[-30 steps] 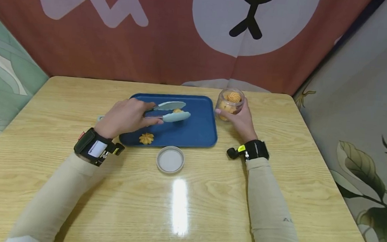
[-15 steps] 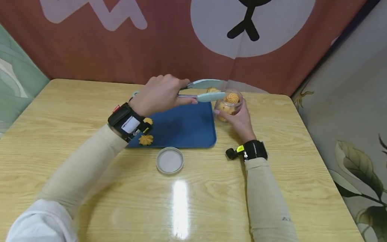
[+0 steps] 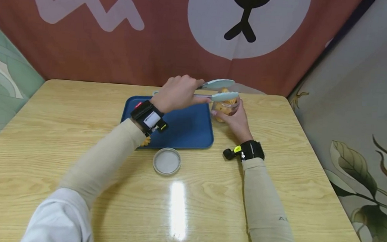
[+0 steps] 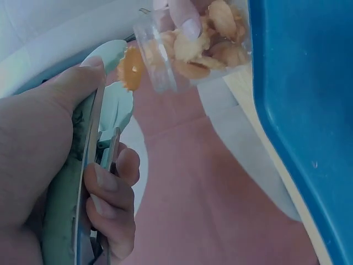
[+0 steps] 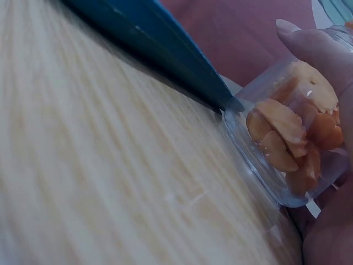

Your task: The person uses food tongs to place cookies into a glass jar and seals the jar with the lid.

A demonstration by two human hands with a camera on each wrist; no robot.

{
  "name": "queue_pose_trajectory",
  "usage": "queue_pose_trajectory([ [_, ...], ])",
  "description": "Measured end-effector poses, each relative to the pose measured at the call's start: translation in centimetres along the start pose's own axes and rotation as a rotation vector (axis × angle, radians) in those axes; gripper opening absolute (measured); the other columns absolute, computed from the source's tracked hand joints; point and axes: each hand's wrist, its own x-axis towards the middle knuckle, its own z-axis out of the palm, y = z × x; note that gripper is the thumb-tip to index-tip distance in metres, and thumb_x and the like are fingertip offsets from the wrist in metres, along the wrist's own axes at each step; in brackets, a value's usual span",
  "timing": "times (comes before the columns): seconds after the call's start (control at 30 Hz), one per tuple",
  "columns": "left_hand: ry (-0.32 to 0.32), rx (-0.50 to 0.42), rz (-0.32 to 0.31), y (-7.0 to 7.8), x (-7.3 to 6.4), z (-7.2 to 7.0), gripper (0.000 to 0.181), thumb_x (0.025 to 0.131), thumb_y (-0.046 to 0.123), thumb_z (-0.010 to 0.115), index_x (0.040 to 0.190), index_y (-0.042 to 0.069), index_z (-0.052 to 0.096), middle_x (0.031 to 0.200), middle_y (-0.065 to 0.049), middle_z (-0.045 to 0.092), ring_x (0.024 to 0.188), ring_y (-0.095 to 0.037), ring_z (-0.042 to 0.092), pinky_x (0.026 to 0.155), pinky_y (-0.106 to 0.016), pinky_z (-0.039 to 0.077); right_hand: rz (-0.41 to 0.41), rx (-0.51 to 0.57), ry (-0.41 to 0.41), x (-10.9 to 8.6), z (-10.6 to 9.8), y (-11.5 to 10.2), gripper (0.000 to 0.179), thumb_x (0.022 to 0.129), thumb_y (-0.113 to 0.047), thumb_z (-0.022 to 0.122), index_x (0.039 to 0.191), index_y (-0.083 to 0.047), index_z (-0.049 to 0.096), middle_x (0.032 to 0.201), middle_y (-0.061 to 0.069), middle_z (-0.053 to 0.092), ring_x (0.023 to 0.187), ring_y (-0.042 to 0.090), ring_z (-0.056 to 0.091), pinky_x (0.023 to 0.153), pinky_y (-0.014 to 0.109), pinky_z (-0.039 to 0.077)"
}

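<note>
My left hand (image 3: 178, 93) grips mint-tipped tongs (image 3: 223, 97), its thumb and fingers on opposite arms in the left wrist view. Between the tips is a ridged, golden piped cookie (image 4: 130, 69), right at the mouth of a clear jar (image 3: 225, 110). My right hand (image 3: 238, 121) holds that jar around its side, with the thumb across its wall. Several more cookies (image 5: 278, 130) lie inside, seen through the plastic in the right wrist view. There the jar's base sits close over the wooden table, beside the tray's corner.
A blue tray (image 3: 193, 130) lies left of the jar, partly under my left arm. One cookie (image 3: 146, 141) shows at its near left corner, half hidden by the wrist strap. A round, pale lid (image 3: 167, 162) rests on the table (image 3: 133, 206) in front.
My left hand has carried the tongs and a cookie up from the tray and rightward to the jar's mouth. My right hand keeps holding the jar in about the same place.
</note>
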Motion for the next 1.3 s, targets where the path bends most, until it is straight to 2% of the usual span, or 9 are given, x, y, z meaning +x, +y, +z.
queue_pose_trajectory([
  [0.17,-0.005,0.002,0.005,0.3,0.8,0.7,0.069,0.084,0.064,0.054,0.13,0.012,0.056,0.093,-0.005,0.067,0.061,-0.015,0.058,0.042,-0.031,0.044,-0.03,0.016,0.017,0.8,-0.1,1.9,0.089,0.067,-0.035,0.085,0.137,-0.025,0.03,0.128,0.004,0.046,0.114,0.014,0.046,0.098,0.042,0.036],
  [0.27,-0.005,0.002,0.011,0.5,0.9,1.0,0.068,0.084,0.063,0.054,0.129,0.012,0.056,0.091,-0.005,0.067,0.059,-0.015,0.057,0.042,-0.031,0.043,-0.052,0.046,0.008,0.9,0.1,2.2,0.088,0.067,-0.031,0.085,0.137,-0.025,0.032,0.129,0.003,0.047,0.115,0.014,0.045,0.098,0.043,0.035],
  [0.47,0.013,0.002,0.016,0.5,0.9,1.1,0.068,0.085,0.063,0.053,0.129,0.012,0.057,0.086,-0.003,0.065,0.054,-0.014,0.054,0.04,-0.031,0.039,-0.085,0.083,-0.023,0.5,0.3,0.3,0.087,0.071,-0.022,0.084,0.14,-0.017,0.031,0.129,0.005,0.048,0.116,0.016,0.045,0.099,0.045,0.033],
  [0.7,0.021,0.002,0.001,0.6,0.3,0.7,0.072,0.084,0.067,0.05,0.131,0.012,0.054,0.078,-0.002,0.06,0.053,-0.015,0.053,0.039,-0.031,0.036,-0.086,0.064,-0.025,-0.3,0.3,-1.1,0.083,0.072,-0.018,0.082,0.138,-0.021,0.033,0.129,0.005,0.048,0.116,0.015,0.045,0.099,0.043,0.033],
  [0.87,0.034,-0.002,-0.035,0.3,-0.9,0.0,0.079,0.079,0.073,0.049,0.13,0.012,0.054,0.072,-0.002,0.056,0.056,-0.016,0.052,0.04,-0.032,0.037,-0.053,0.064,-0.024,-0.3,-0.1,-1.0,0.082,0.072,-0.02,0.082,0.137,-0.022,0.032,0.128,0.007,0.047,0.114,0.017,0.047,0.098,0.043,0.036],
  [0.97,0.04,-0.005,-0.05,-0.1,-1.9,-0.6,0.086,0.076,0.078,0.046,0.13,0.011,0.053,0.072,-0.001,0.056,0.059,-0.015,0.052,0.041,-0.032,0.039,-0.044,0.054,-0.004,0.3,-0.4,0.5,0.084,0.07,-0.026,0.084,0.136,-0.024,0.032,0.128,0.005,0.046,0.113,0.016,0.047,0.097,0.042,0.036],
  [1.1,0.068,0.016,-0.047,-0.9,-3.9,-1.5,0.091,0.075,0.08,0.042,0.13,0.008,0.053,0.067,-0.002,0.055,0.056,-0.015,0.051,0.04,-0.032,0.038,-0.05,0.044,0.017,1.0,-0.6,2.3,0.087,0.066,-0.031,0.086,0.135,-0.027,0.034,0.127,0.004,0.048,0.112,0.015,0.048,0.096,0.042,0.036],
  [1.3,0.11,0.064,-0.058,-2.5,-7.2,-2.7,0.091,0.075,0.079,0.044,0.125,0.004,0.054,0.055,-0.005,0.049,0.046,-0.017,0.047,0.037,-0.033,0.035,-0.03,0.063,0.006,1.1,-0.7,2.1,0.087,0.066,-0.03,0.086,0.135,-0.025,0.034,0.128,0.006,0.048,0.114,0.017,0.048,0.097,0.043,0.037],
])
